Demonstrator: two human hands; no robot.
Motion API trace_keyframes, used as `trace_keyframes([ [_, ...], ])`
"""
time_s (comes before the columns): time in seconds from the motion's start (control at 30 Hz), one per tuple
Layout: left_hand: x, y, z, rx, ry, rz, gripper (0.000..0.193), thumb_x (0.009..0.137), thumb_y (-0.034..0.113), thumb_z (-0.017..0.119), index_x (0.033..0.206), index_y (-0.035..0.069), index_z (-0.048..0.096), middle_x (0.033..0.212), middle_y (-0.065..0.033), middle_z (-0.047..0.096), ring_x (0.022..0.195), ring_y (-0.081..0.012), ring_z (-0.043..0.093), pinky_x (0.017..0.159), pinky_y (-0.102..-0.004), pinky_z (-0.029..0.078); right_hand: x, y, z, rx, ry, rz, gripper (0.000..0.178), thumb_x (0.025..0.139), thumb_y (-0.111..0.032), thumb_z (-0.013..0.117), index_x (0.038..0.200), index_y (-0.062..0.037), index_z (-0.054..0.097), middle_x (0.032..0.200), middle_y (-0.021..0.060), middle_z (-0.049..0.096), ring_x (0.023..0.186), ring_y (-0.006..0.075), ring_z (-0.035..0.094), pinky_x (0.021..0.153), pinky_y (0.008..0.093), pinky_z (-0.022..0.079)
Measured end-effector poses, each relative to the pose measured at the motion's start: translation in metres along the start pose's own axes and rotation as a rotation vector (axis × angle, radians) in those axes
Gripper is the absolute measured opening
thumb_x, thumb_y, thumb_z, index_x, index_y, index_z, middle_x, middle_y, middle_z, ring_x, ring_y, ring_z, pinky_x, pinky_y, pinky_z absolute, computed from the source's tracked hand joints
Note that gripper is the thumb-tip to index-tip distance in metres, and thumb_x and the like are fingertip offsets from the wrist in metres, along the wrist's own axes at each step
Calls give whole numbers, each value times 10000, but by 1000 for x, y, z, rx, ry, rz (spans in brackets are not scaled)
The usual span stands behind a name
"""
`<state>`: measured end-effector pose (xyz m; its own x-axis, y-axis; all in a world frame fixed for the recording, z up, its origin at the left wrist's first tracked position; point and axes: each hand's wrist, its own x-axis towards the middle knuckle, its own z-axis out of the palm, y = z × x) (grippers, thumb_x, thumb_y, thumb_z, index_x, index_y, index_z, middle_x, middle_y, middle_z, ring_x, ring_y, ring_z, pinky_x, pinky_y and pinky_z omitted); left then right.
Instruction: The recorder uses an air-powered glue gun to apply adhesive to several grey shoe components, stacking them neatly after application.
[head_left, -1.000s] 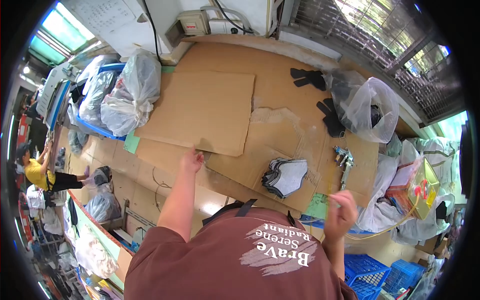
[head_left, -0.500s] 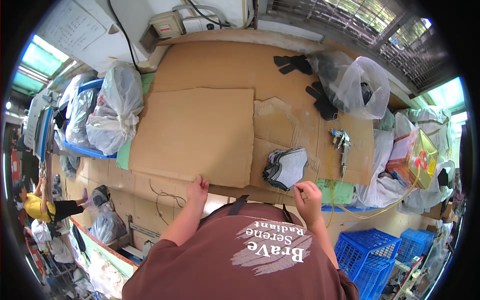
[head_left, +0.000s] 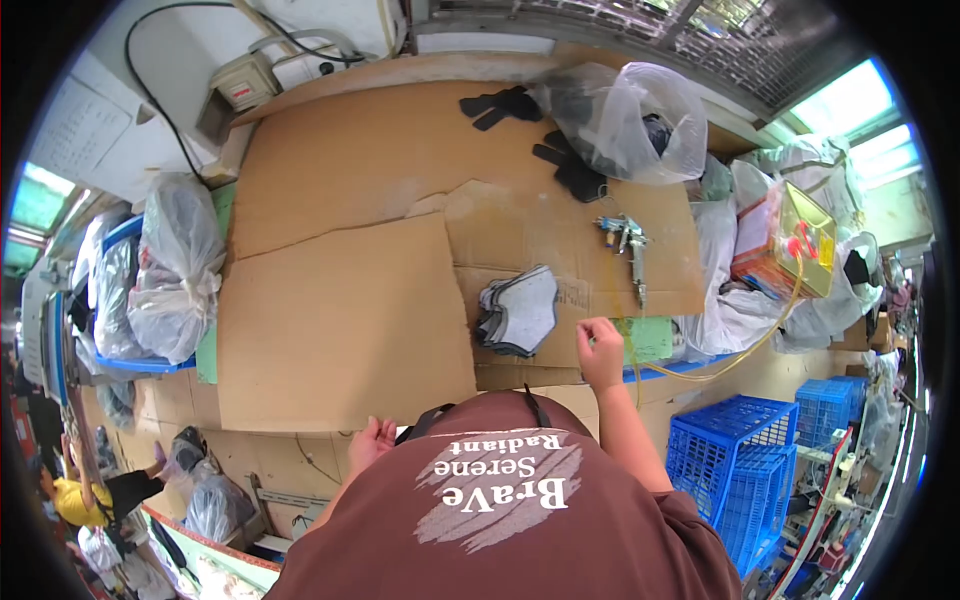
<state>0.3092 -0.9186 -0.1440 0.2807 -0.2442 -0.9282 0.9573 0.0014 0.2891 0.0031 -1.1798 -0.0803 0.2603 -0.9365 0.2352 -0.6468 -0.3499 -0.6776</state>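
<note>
A large flat sheet of brown cardboard (head_left: pixel 340 330) lies on the left half of the cardboard-covered table. My left hand (head_left: pixel 372 440) is at the sheet's front edge, fingers curled on it and partly hidden by my shirt. Just right of the sheet sits a small uneven stack of grey, dark-edged fabric pieces (head_left: pixel 520 310). My right hand (head_left: pixel 601 355), loosely closed, hovers right of that stack, apart from it; nothing shows in its fingers. Farther right a metal spray gun (head_left: pixel 630 250) rests on the table with a yellow hose.
Black cut pieces (head_left: pixel 575 168) lie by a clear plastic bag (head_left: pixel 665 120) at the back. Filled bags in a blue crate (head_left: pixel 150 362) stand left. A yellowish container (head_left: pixel 805 240) stands right, with blue crates (head_left: pixel 735 450) below. Another person (head_left: pixel 80 500) is far left.
The view has shifted. Relative to the table, the cardboard sheet has slid toward me and turned slightly, my left hand at its edge. My right hand has moved away from the fabric stack.
</note>
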Motion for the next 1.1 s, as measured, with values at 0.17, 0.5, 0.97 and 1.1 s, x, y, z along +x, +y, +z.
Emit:
trace_keyframes([
  [0.17,-24,-10,8,51,59,14,168,885,112,506,909,-22,407,837,-106,515,741,-182,570,684,-292,548,38,114,-10,-144,319,334,177,742,-122,607,859,12,600,795,139,588,730,263,564,675,340,456],
  [0.5,-28,-44,-20,59,175,217,157,893,102,487,953,-24,415,891,-109,507,779,-190,557,700,-294,541,106,229,6,-235,136,586,441,628,-192,659,998,21,549,854,186,608,798,308,595,728,383,471],
  [0.97,-10,-41,0,326,144,-31,124,872,117,484,837,1,509,713,-83,551,606,-171,540,569,-272,486,101,79,-125,701,-182,447,465,676,-7,551,1113,86,423,1137,204,496,803,239,605,508,241,441],
  [1.1,-49,-28,50,1003,18,342,146,827,127,506,749,8,541,627,-66,549,476,-141,505,436,-259,425,64,53,-157,1019,-139,418,469,702,-10,520,1154,51,411,1177,217,470,740,221,596,464,230,423],
])
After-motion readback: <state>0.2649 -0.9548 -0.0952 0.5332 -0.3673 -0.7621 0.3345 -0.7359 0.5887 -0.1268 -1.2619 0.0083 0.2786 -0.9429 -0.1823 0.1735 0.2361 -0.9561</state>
